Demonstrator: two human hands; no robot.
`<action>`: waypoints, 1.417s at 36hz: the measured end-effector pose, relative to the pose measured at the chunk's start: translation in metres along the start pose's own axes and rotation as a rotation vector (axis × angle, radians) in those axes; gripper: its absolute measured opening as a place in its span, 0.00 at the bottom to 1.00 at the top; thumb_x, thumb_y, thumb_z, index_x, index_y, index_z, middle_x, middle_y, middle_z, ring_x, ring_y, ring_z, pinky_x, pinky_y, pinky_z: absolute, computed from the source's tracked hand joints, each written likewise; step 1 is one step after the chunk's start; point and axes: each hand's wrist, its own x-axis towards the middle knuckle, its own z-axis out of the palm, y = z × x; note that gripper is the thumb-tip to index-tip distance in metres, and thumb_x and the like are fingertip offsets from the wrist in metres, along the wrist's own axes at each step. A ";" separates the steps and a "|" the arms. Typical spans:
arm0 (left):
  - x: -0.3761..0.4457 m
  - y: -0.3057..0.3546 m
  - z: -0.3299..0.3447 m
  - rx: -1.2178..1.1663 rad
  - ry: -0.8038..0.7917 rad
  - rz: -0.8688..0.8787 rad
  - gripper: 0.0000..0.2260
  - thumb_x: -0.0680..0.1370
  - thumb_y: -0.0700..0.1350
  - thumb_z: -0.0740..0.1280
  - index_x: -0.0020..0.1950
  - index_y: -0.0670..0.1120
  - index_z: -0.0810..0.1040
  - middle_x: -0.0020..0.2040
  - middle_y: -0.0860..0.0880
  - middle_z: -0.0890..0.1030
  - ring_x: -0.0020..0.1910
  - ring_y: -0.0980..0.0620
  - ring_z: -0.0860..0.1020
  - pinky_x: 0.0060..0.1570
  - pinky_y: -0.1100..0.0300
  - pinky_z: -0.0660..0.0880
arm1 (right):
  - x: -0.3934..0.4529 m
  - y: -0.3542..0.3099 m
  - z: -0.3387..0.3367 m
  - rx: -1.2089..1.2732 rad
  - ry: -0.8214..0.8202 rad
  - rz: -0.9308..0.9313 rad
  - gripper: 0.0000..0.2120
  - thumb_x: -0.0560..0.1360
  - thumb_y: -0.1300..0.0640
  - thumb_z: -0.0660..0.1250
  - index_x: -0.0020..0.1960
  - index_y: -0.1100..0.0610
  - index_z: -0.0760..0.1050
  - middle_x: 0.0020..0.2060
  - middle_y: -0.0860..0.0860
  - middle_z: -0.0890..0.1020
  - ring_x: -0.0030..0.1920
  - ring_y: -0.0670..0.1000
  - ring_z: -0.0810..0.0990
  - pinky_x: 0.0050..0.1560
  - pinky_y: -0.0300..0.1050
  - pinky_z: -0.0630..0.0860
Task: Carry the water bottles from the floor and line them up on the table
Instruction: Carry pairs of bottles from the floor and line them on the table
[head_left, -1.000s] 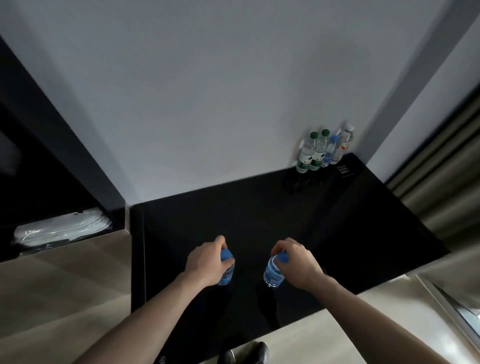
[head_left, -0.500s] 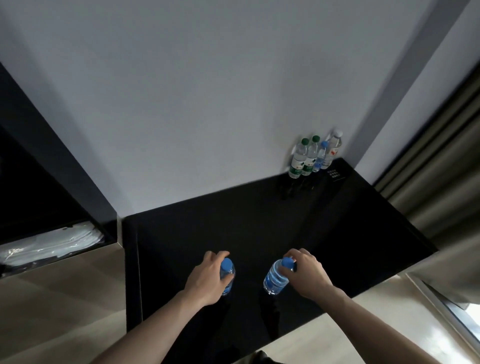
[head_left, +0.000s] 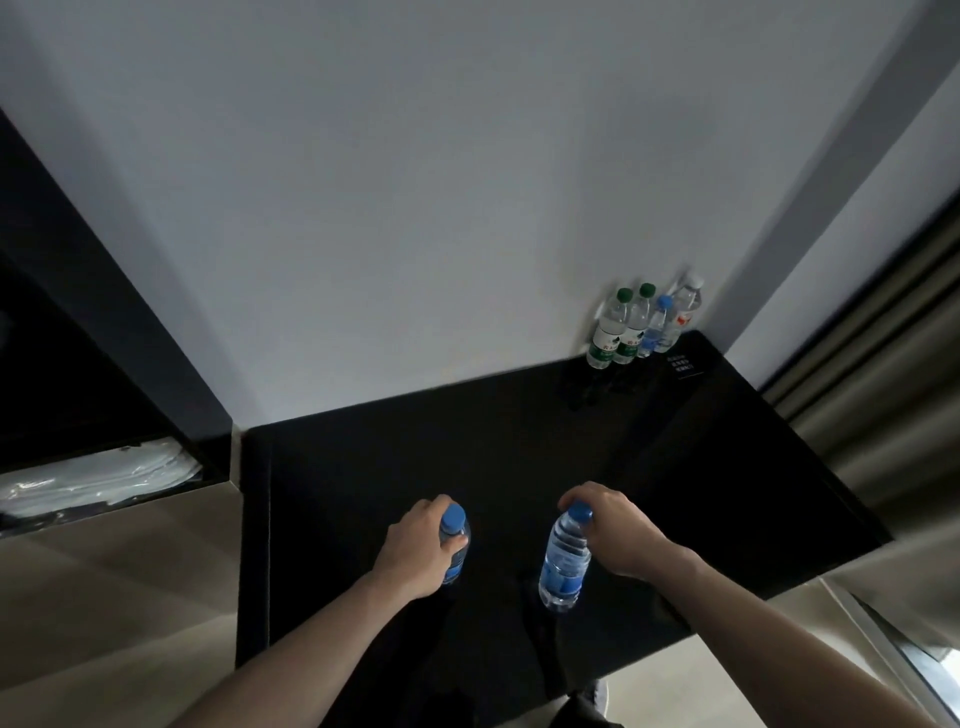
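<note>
Two small clear bottles with blue caps and blue labels are over the near part of the black table (head_left: 519, 447). My left hand (head_left: 418, 548) grips the left bottle (head_left: 456, 540) round its upper body, and most of that bottle is hidden behind the hand. My right hand (head_left: 618, 535) holds the right bottle (head_left: 563, 564) by its neck, just under the cap; its body hangs free and tilted. Whether either bottle's base touches the table cannot be told. Several more bottles (head_left: 641, 325) stand in a row at the table's far right corner against the wall.
A white wall rises behind the table. A dark cabinet with a white plastic-wrapped bundle (head_left: 98, 480) sits at the left. Grey curtains (head_left: 878, 364) hang at the right. A small dark card (head_left: 683, 365) lies near the far bottles. Pale floor surrounds the table.
Both hands have stayed on their bottles. The right bottle's body now shows more, tilted and hanging from its neck. The view has shifted a little, with the far bottles lower in the frame.
</note>
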 end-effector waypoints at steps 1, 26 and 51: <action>0.003 0.002 0.001 -0.001 0.006 -0.003 0.15 0.80 0.51 0.67 0.66 0.54 0.71 0.60 0.54 0.74 0.62 0.50 0.76 0.62 0.50 0.77 | 0.004 0.002 -0.004 -0.010 -0.016 -0.019 0.18 0.75 0.65 0.64 0.58 0.45 0.76 0.58 0.42 0.75 0.55 0.44 0.76 0.48 0.35 0.73; 0.076 0.113 0.060 -0.139 0.282 -0.298 0.14 0.79 0.51 0.69 0.64 0.56 0.72 0.58 0.55 0.75 0.60 0.51 0.78 0.58 0.50 0.80 | 0.112 0.107 -0.106 -0.120 -0.093 -0.411 0.10 0.77 0.57 0.67 0.43 0.44 0.69 0.46 0.43 0.74 0.46 0.44 0.75 0.48 0.43 0.76; 0.127 0.119 0.068 -0.200 0.341 -0.258 0.12 0.79 0.50 0.70 0.59 0.58 0.71 0.55 0.57 0.73 0.57 0.52 0.79 0.55 0.53 0.80 | 0.129 0.111 -0.112 -0.013 -0.123 -0.340 0.10 0.76 0.61 0.69 0.52 0.47 0.76 0.52 0.44 0.74 0.51 0.46 0.77 0.52 0.41 0.77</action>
